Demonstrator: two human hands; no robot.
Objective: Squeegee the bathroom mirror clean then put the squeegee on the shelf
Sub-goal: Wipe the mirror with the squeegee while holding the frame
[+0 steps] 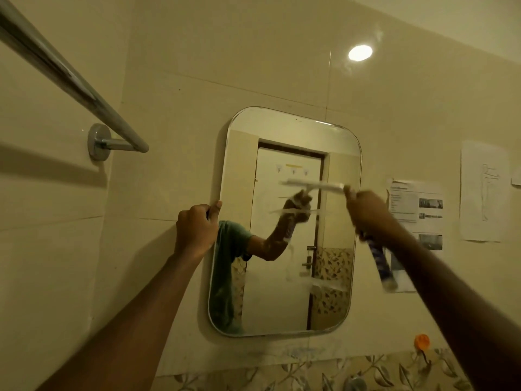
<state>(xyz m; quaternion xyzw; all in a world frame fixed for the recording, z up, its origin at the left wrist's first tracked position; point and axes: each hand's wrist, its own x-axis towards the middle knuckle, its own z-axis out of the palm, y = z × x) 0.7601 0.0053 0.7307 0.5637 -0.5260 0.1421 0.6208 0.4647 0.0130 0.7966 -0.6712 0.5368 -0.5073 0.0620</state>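
Observation:
A rounded rectangular mirror [284, 277] hangs on the tiled wall, with streaks on its glass. My left hand [196, 228] grips the mirror's left edge, thumb on the glass. My right hand [366, 210] is closed around a squeegee [313, 184], whose white blade lies roughly level against the upper middle of the mirror. Its blue-patterned handle end [382, 266] sticks out below my fist, blurred by motion. The mirror reflects my arm, the squeegee and a door behind me.
A chrome towel rail [70, 77] juts from the wall at upper left. Papers [417, 215] are stuck to the wall right of the mirror, with a second sheet [483, 193] further right. An orange hook [422, 341] sits low right above a leaf-patterned tile band.

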